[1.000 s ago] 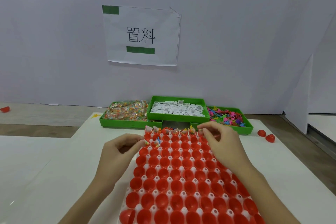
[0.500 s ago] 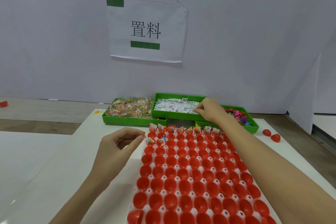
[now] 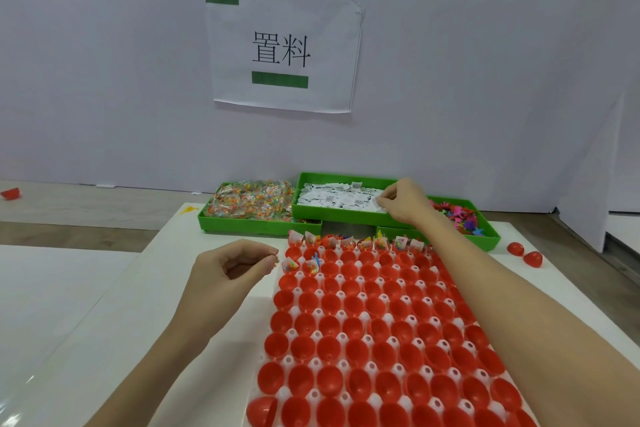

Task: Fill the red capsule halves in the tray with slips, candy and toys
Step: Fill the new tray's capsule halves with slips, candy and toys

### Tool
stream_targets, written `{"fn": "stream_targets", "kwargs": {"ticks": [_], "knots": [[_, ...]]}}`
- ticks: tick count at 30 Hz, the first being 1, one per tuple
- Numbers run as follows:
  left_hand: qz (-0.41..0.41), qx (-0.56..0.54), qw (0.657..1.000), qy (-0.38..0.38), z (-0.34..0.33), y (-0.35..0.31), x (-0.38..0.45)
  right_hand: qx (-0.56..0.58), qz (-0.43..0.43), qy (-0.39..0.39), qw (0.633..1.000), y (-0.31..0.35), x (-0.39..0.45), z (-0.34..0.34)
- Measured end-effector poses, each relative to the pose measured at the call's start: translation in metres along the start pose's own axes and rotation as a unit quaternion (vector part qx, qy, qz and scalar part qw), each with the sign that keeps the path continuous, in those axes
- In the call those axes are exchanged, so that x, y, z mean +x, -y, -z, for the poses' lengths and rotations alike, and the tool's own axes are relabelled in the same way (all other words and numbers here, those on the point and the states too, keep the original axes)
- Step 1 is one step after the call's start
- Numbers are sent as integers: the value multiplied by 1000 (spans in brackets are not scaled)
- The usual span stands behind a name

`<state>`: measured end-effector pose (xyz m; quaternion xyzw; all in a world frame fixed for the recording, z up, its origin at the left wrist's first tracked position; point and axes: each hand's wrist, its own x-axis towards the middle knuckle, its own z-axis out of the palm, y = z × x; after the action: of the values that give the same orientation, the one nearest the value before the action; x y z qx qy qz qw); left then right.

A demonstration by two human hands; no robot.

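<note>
1. The white tray (image 3: 360, 315) of red capsule halves (image 3: 356, 347) lay on the white bench (image 3: 104, 340) directly in front of you. The far row (image 3: 356, 242) and two cups at the left of the second row (image 3: 301, 266) held slips, candy and toys; every other half stood open and unfilled.
2. Your right hand (image 3: 403, 199) reached over the far end of the tray into the middle green bin (image 3: 332, 215), fingertips pinched on the white slips (image 3: 339, 199) at that bin's right side.
3. Your left hand (image 3: 230, 274) hovered above the bench just left of the tray's second row, fingers curled, thumb and forefinger pressed on a small orange piece (image 3: 274, 258); its kind could not be told.
4. The left green bin (image 3: 256, 224) held wrapped candy (image 3: 252, 199); the right green bin (image 3: 485, 236) held coloured toys (image 3: 457, 215), partly hidden by your right wrist. The middle bin sat higher, bridging the other two.
5. One loose red half (image 3: 261, 411) lay tilted at the tray's near left corner.
6. Two red halves (image 3: 524, 253) rested on the bench right of the bins; another (image 3: 10, 193) lay far left, off the bench.
7. A paper sign (image 3: 282, 48) with green strips hung on the wall (image 3: 104, 62) behind.
</note>
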<state>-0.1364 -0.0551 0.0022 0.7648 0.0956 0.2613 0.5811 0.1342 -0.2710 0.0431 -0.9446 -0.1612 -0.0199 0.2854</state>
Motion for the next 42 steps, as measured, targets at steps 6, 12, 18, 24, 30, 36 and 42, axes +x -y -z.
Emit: {"fn": "stream_targets", "kwargs": {"ticks": [6, 12, 18, 24, 30, 36, 42], "knots": [[5, -24, 1000, 14, -3, -5, -4, 111, 64, -153, 980, -15, -18, 3], [5, -70, 996, 51, -8, -15, -10, 207, 90, -114, 968, -3, -63, 17], [1, -87, 989, 117, -15, -22, -20, 244, 137, 17, 960, 23, -149, 16], [-41, -72, 987, 138, -27, -28, -32, 212, 170, 39, 962, 36, -195, 6], [-86, -58, 989, 106, -31, -27, -36, 183, 204, 50, 960, 43, -207, 2], [-74, -63, 990, 105, -33, -27, -38, 177, 216, 86, 956, 37, -211, 1], [-78, -55, 990, 101, -31, -25, -37, 213, 154, 23, 965, 18, -188, 27]]}}
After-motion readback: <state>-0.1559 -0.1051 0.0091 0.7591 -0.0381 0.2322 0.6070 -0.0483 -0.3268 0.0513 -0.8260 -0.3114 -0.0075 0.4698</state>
